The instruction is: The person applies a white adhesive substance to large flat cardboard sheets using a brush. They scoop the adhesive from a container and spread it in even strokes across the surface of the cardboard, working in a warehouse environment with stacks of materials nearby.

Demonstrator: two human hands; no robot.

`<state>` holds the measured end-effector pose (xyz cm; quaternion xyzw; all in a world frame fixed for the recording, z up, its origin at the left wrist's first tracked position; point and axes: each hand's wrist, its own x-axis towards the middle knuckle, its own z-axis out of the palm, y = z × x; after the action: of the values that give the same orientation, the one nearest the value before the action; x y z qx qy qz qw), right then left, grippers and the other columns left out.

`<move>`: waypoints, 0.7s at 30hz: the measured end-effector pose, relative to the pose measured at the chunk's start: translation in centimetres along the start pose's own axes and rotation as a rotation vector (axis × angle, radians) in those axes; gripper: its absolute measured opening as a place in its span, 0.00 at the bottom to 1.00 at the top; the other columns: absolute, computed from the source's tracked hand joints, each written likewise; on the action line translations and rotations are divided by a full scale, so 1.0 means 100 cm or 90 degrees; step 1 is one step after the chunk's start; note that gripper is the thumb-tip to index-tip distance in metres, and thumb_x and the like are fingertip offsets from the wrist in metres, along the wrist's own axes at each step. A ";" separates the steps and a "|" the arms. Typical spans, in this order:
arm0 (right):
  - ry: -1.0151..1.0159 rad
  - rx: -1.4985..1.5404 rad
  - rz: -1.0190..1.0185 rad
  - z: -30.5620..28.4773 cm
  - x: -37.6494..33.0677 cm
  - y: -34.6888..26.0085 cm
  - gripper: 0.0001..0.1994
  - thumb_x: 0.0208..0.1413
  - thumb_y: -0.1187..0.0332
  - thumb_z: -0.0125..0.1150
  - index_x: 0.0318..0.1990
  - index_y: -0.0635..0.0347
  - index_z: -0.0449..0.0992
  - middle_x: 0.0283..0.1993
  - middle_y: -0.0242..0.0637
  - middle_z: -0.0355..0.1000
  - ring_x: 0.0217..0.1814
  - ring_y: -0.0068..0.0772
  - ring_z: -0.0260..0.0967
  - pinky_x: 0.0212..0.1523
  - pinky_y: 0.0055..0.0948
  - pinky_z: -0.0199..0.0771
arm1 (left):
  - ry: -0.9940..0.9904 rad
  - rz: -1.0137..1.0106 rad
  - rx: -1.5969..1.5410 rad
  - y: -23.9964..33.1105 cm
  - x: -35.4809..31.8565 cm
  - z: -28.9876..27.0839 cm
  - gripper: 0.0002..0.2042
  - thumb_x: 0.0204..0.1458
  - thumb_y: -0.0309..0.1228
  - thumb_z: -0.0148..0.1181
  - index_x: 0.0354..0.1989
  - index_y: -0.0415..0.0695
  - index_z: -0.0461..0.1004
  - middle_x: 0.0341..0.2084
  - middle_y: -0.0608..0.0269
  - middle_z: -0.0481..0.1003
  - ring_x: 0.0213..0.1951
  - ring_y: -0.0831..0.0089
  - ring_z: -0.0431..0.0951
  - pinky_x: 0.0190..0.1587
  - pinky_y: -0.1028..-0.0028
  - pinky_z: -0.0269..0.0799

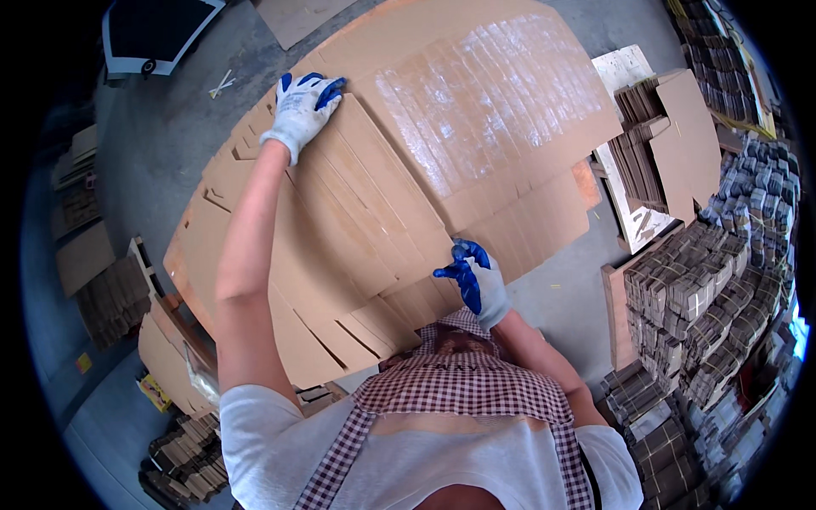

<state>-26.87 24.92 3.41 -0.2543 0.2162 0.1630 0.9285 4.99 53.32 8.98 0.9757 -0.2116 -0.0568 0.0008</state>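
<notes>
A large brown cardboard sheet [353, 183], slotted and creased, lies on top of other flat cardboard. My left hand [303, 110], in a white glove with blue-coated fingers, grips its far corner. At the near corner, the fingers of my gloved right hand [478, 279] close on the sheet's edge, its thumb pointing left. To the right of that edge lies a cardboard panel [586, 93] with shiny strips of clear tape [489, 98] across it. Part of the stack under the sheet is hidden.
Tied bundles of flat cardboard [688, 280] are piled on the right. Behind them, a pallet [625, 200] bears more cardboard. Cardboard stacks [115, 289] stand at the left, and a dark, white-edged machine or cart [157, 38] at the far left. Grey concrete floor [183, 127] shows between.
</notes>
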 end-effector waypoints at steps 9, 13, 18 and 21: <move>0.038 0.004 0.023 0.001 -0.003 0.003 0.14 0.61 0.72 0.55 0.53 0.66 0.70 0.41 0.34 0.68 0.43 0.27 0.70 0.50 0.46 0.79 | -0.025 -0.025 -0.216 0.001 0.002 -0.026 0.09 0.53 0.32 0.60 0.40 0.42 0.77 0.38 0.55 0.76 0.47 0.54 0.73 0.51 0.64 0.67; 0.047 0.011 0.030 0.008 0.000 0.005 0.14 0.62 0.73 0.54 0.53 0.66 0.70 0.41 0.33 0.68 0.42 0.27 0.70 0.49 0.45 0.81 | 0.009 -0.013 -0.151 0.002 0.004 -0.032 0.09 0.52 0.31 0.60 0.40 0.43 0.78 0.40 0.54 0.76 0.47 0.53 0.73 0.53 0.63 0.67; 0.101 -0.040 0.025 0.024 0.008 0.012 0.14 0.61 0.76 0.53 0.55 0.68 0.70 0.42 0.34 0.70 0.41 0.25 0.71 0.44 0.40 0.83 | 0.018 -0.021 -0.201 -0.008 0.014 -0.016 0.11 0.53 0.32 0.61 0.44 0.46 0.78 0.42 0.56 0.76 0.49 0.54 0.72 0.55 0.64 0.65; 0.187 -0.174 0.048 0.038 0.011 0.006 0.17 0.61 0.80 0.51 0.57 0.67 0.70 0.42 0.34 0.71 0.39 0.24 0.71 0.41 0.32 0.82 | 0.014 -0.018 -0.199 -0.007 0.021 -0.001 0.11 0.53 0.33 0.60 0.45 0.46 0.77 0.43 0.57 0.76 0.49 0.54 0.71 0.55 0.64 0.66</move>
<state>-24.91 27.69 5.61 -0.3910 0.3346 0.1864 0.8369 7.16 53.12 8.80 0.9673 -0.1861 -0.0784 0.1537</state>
